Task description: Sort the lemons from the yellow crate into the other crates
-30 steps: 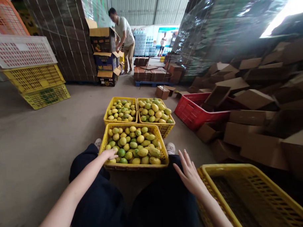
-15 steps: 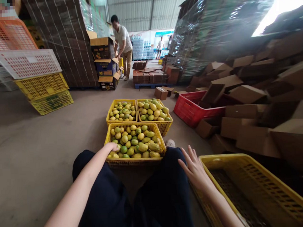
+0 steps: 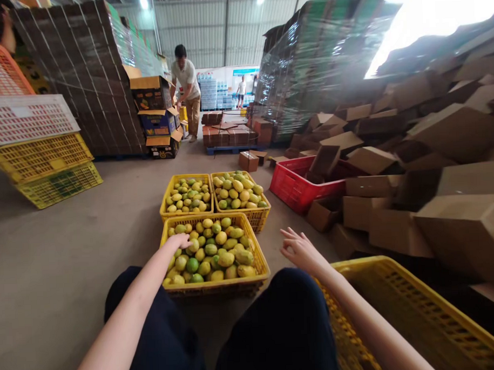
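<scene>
My left hand (image 3: pixel 179 242) reaches over the left side of the front yellow crate (image 3: pixel 216 284), which is full of oval yellow-green fruit. Its partly visible fingers are stretched out, their tips against a yellow-green fruit (image 3: pixel 194 245); no firm hold shows, and the palm side is hidden. My right hand (image 3: pixel 297 248) hovers above my right knee, beyond the crate's right side. Its fingers are spread, with thumb and index near each other and nothing between them. Behind the front crate stand a left fruit crate (image 3: pixel 165 203) and a right fruit crate (image 3: pixel 259 218).
By my right arm stands a large yellow crate (image 3: pixel 379 262). A red crate (image 3: pixel 290 190) borders a heap of cardboard boxes (image 3: pixel 390 223) on the right. Stacked crates (image 3: pixel 47 157) stand at left. A person (image 3: pixel 187 84) bends beside printed cartons (image 3: pixel 153 115) ahead.
The view has tilted up and turned slightly right. My left hand has moved farther over the fruit, away from me. My right hand has lifted forward from beside the large crate, its fingers curling slightly.
</scene>
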`<state>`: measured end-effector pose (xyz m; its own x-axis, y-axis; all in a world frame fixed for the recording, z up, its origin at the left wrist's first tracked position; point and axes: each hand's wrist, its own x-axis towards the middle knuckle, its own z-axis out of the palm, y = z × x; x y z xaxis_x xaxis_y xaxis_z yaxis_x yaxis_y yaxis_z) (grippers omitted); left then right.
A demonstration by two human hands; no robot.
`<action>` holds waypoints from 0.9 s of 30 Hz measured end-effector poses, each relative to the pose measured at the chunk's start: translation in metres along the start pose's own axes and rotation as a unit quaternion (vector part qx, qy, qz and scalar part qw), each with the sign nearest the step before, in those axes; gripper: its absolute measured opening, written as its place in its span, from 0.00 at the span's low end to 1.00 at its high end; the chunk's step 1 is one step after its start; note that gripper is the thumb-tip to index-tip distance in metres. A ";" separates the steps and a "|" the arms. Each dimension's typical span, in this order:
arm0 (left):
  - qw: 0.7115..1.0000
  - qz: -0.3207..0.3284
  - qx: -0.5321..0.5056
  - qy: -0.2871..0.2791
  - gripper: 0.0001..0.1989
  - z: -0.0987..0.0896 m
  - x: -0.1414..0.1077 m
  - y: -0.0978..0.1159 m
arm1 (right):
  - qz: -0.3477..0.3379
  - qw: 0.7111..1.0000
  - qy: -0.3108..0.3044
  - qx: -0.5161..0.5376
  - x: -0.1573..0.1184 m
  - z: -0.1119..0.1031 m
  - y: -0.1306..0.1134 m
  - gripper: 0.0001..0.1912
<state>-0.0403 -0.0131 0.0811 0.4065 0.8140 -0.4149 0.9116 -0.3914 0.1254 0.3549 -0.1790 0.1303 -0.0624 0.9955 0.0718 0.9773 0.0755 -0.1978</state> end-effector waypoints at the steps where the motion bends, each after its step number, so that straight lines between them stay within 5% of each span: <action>1: 1.000 -0.007 0.006 0.010 0.24 -0.005 0.008 0.006 | 0.007 1.000 -0.001 -0.002 0.009 0.006 0.005 0.13; 5: 0.998 -0.014 0.020 0.066 0.26 -0.020 0.046 0.033 | 0.041 0.999 -0.009 0.004 0.049 0.038 0.027 0.29; 14: 0.996 -0.011 0.012 0.088 0.36 -0.019 0.173 0.096 | 0.137 0.989 0.035 0.052 0.163 0.114 0.077 0.32; 21: 0.994 -0.060 -0.049 0.079 0.42 -0.007 0.253 0.098 | 0.143 0.985 0.091 0.041 0.235 0.161 0.101 0.34; 27: 0.989 -0.036 -0.091 0.115 0.51 0.004 0.293 0.086 | 0.119 0.984 0.126 0.041 0.290 0.180 0.107 0.35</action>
<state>0.1574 0.1898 -0.0335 0.3240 0.9211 -0.2157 0.9261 -0.2623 0.2711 0.4046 0.1286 -0.0460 0.2285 0.9403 0.2524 0.9380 -0.1432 -0.3156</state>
